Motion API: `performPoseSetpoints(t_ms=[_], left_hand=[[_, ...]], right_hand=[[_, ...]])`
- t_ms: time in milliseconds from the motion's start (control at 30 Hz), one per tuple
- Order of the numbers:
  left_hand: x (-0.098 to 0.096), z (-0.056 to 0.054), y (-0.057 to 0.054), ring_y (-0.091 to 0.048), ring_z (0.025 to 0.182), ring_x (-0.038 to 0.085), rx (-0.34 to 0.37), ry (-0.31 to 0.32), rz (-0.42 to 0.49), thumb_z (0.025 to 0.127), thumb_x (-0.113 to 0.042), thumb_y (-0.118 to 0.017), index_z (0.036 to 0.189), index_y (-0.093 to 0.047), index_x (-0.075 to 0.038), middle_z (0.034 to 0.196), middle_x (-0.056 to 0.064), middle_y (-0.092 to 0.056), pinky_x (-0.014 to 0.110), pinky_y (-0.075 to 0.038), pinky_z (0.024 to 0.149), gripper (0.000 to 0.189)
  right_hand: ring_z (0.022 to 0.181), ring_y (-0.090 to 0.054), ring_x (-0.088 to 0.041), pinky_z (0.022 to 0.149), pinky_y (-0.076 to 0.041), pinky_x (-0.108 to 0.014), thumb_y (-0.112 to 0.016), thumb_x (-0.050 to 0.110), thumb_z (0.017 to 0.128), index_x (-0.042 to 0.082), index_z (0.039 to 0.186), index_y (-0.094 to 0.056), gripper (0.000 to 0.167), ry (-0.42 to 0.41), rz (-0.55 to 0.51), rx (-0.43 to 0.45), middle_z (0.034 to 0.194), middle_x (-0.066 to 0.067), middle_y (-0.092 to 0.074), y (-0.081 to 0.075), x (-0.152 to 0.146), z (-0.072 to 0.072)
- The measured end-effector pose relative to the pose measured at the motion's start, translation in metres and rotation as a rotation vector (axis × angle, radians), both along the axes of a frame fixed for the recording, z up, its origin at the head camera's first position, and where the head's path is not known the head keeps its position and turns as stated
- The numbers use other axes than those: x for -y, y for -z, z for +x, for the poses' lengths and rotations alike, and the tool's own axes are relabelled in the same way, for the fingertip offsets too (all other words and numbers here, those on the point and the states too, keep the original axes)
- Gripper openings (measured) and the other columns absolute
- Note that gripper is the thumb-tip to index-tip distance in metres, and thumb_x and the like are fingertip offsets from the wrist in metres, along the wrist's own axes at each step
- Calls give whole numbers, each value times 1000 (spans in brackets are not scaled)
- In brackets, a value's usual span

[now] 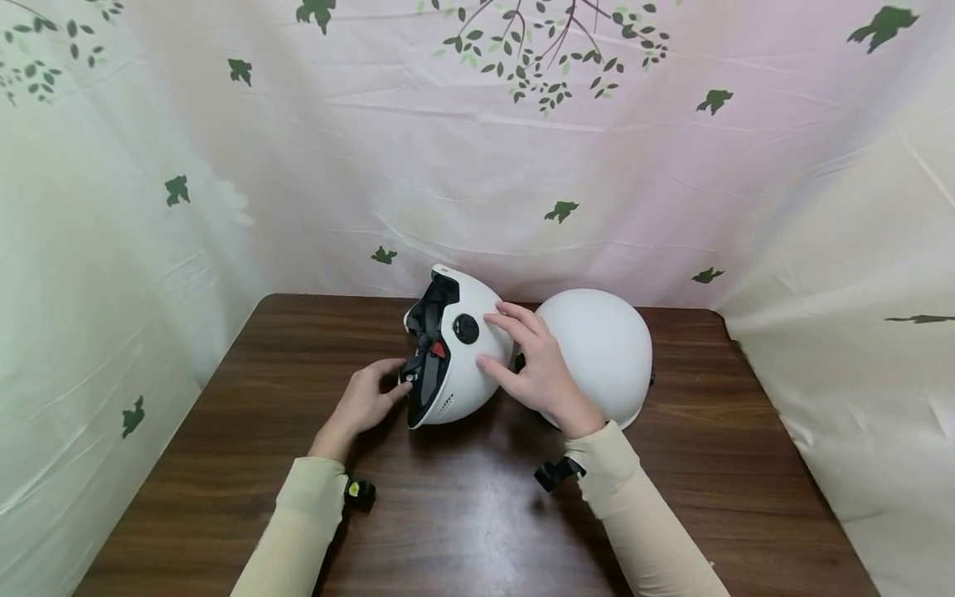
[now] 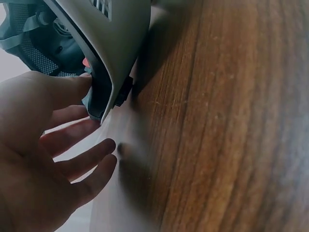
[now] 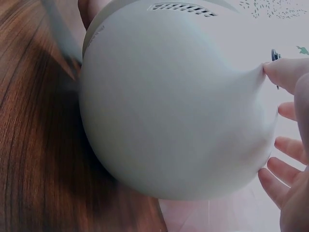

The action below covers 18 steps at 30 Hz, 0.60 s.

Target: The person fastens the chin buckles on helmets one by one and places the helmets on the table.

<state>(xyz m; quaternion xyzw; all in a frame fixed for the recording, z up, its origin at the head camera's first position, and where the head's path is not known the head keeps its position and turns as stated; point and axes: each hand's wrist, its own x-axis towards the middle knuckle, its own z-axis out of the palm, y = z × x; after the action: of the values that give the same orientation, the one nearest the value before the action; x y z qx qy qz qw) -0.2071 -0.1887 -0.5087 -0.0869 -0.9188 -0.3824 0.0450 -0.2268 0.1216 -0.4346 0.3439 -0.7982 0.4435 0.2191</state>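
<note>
A white helmet (image 1: 474, 385) lies on its side, its dark padded inside and straps facing left, with a round black knob (image 1: 466, 328) on its shell. My left hand (image 1: 364, 400) pinches the helmet's rim between thumb and fingers; in the left wrist view the lower fingers of this hand (image 2: 41, 145) stand free of it. My right hand (image 1: 543, 375) rests spread fingertips on the shell's outer side. In the right wrist view the smooth helmet shell (image 3: 178, 106) fills the middle, with the right hand's fingers (image 3: 289, 145) along its edge.
A second white helmet (image 1: 600, 352) sits dome up just right of the first, partly behind my right hand. Both rest on a dark brown wooden table (image 1: 462, 531). A pale curtain (image 1: 462, 166) with leaf and bird prints hangs behind and at both sides.
</note>
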Motion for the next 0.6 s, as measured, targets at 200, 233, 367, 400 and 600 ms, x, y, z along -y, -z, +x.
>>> performPoseSetpoints(t_ms=[200, 233, 367, 400, 600], left_hand=[[0, 1, -11, -66, 119, 37, -96, -34, 29, 96, -14, -77, 138, -65, -1, 131, 21, -68, 56, -53, 103, 46], [-1, 2, -14, -68, 116, 37, -115, -33, 54, 97, -14, -77, 139, -63, -2, 130, 22, -68, 55, -54, 100, 46], [-10, 7, -33, -71, 111, 33, -182, -4, 179, 101, -17, -72, 146, -57, -9, 130, 20, -68, 52, -59, 93, 48], [-14, 8, -38, -71, 111, 31, -195, 13, 214, 102, -18, -72, 147, -55, -11, 131, 19, -69, 50, -60, 91, 49], [-37, 18, -68, -72, 108, 25, -272, 148, 303, 102, -17, -71, 156, -46, -22, 133, 11, -70, 43, -61, 84, 60]], right_hand=[[139, -50, -35, 111, -44, -56, -87, 21, 86, 9, 136, -69, 54, 2, -1, -10, 149, -19, -56, -1, 0, 0], [140, -50, -35, 111, -44, -56, -87, 22, 86, 9, 136, -69, 55, 2, -1, -10, 149, -19, -56, -1, 0, 0], [140, -49, -34, 112, -43, -56, -87, 23, 86, 10, 137, -68, 56, 4, 5, -4, 150, -18, -56, -1, 1, 0], [140, -49, -34, 112, -43, -56, -87, 24, 86, 10, 137, -68, 56, 4, 8, -4, 150, -18, -55, -1, 1, 0], [140, -48, -35, 112, -42, -58, -87, 24, 86, 10, 138, -68, 57, 2, 15, -3, 151, -17, -55, -2, 2, 1]])
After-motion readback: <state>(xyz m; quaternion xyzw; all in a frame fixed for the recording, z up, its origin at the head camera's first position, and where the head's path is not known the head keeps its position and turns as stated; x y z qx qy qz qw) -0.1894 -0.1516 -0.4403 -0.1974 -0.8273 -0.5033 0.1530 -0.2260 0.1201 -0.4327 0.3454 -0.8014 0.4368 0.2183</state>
